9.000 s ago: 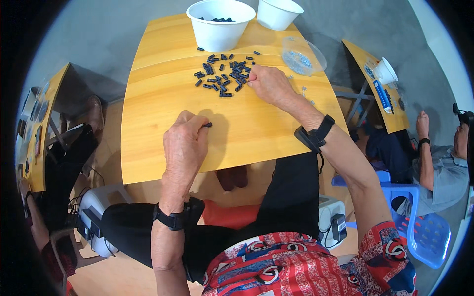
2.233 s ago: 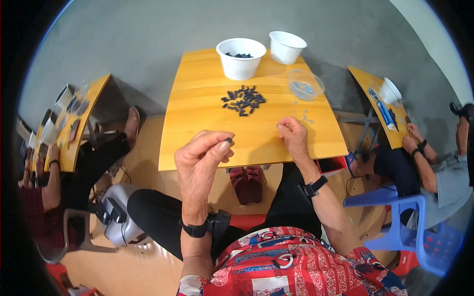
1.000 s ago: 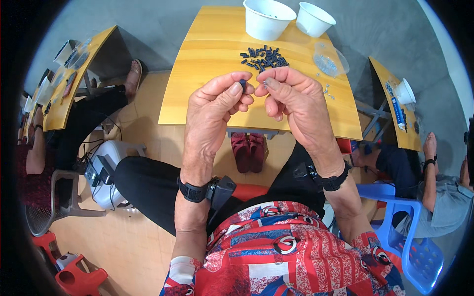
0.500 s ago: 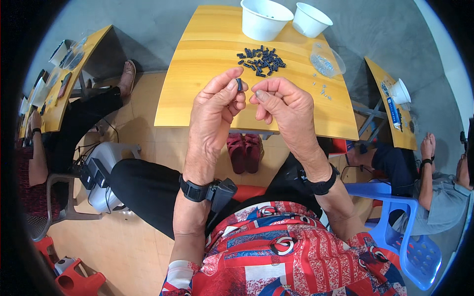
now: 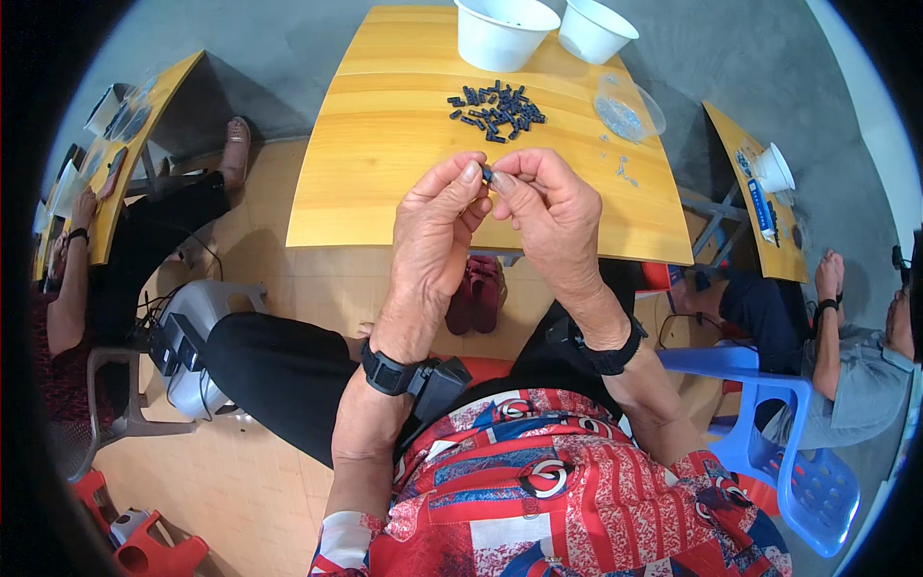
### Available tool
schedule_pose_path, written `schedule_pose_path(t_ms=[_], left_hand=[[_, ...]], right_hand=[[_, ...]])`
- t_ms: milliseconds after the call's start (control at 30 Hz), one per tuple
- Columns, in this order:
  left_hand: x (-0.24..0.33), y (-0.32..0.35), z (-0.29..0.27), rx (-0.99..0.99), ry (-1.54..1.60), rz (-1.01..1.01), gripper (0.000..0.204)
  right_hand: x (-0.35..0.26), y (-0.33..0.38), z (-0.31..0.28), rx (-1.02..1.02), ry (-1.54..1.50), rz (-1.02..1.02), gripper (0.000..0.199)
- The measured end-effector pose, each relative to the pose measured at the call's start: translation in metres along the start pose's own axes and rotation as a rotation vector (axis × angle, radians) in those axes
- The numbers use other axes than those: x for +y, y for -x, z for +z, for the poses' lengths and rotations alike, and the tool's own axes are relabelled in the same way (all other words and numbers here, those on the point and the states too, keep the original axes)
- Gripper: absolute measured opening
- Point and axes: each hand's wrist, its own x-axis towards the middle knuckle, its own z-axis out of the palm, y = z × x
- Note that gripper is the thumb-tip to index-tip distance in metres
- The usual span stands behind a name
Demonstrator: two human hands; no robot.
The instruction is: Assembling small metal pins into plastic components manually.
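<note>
Fingertips of both hands met over the near edge of the yellow wooden surface [image 5: 385, 144], pinching one small dark part [image 5: 486, 174] between them. The left hand [image 5: 437, 231] had its thumb and forefinger pressed together on the part's left end, the other fingers curled loosely below. The right hand [image 5: 548, 216] pinched the same part from the right side (its remaining fingers folded in toward the palm). Each wrist carried a black band, and a small black box sat against the left one.

The part was held up in the air, clear of the surface and well apart from the heap of similar dark parts [image 5: 495, 108] lying farther back near the middle. Behind that heap stood a large white tub [image 5: 505, 34] and just beside it, to the right, a smaller white tub [image 5: 596, 29]. A clear shallow dish [image 5: 630, 106] sat toward the right edge, with a few tiny loose bits [image 5: 623, 171] scattered near it.

Under the surface a pair of dark red shoes [image 5: 478, 293] rested on the floor. Other people sat at neighbouring yellow desks to the left and right, one of them on a blue plastic chair [image 5: 788, 433].
</note>
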Motion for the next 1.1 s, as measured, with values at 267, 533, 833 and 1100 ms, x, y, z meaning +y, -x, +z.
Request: schedule_pose_path(t_ms=[267, 533, 833, 1100], left_hand=[[-0.019, 0.001, 0.006, 0.087, -0.260, 0.188, 0.017], [-0.014, 0.000, 0.001, -0.011, -0.641, 0.202, 0.016], [-0.014, -0.002, -0.001, -0.018, -0.723, 0.103, 0.015], [-0.007, -0.002, 0.000, -0.090, -0.496, -0.015, 0.013]], right_hand=[[0.009, -0.004, -0.007, 0.062, 0.040, -0.048, 0.003], [0.026, -0.005, -0.017, 0.029, 0.121, -0.047, 0.004], [0.031, -0.003, -0.024, -0.001, 0.047, 0.053, 0.005], [0.023, -0.004, -0.037, -0.066, -0.596, 0.432, 0.012]])
